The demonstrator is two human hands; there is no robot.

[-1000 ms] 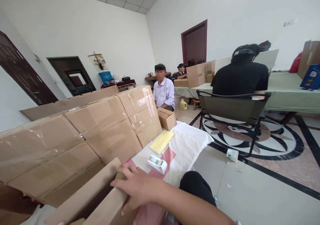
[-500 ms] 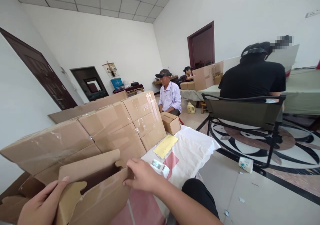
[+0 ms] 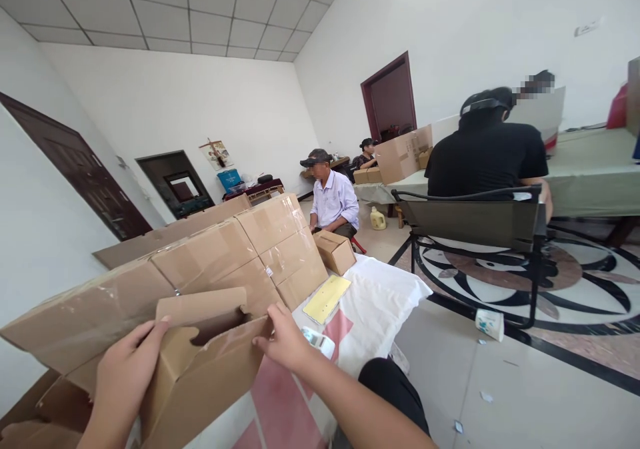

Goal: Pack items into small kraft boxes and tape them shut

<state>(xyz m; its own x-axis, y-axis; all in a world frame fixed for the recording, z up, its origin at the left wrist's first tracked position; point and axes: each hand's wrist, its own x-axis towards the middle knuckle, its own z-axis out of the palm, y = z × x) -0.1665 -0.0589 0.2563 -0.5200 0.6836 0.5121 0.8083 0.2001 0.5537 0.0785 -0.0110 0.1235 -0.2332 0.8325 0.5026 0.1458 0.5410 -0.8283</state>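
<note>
An unfolded cardboard box [image 3: 215, 376] with its top flaps up sits tilted in front of me, held between both hands. My left hand [image 3: 127, 366] grips its left end, thumb over the edge by a notched end flap. At the far right corner, my right hand [image 3: 283, 339] pinches the wall, with the thumb on the near side. The inside of the box is dark and mostly hidden. Right behind it rises a stack of taped cardboard boxes [image 3: 200, 256]. A white tape-dispenser-like item [image 3: 319, 342] lies just past my right hand, partly covered by it.
A yellow card [image 3: 327, 299] and a small closed carton [image 3: 335, 252] rest on the white-and-red tablecloth [image 3: 380, 289]. More open cardboard [image 3: 60, 402] lies at lower left. To the right are a folding chair [image 3: 470, 222] with a seated person, and a paper cup [image 3: 490, 324] on the floor.
Both hands keep their hold while the box has shifted right and turned a little. The left hand has moved right and up. My view has swung slightly to the right.
</note>
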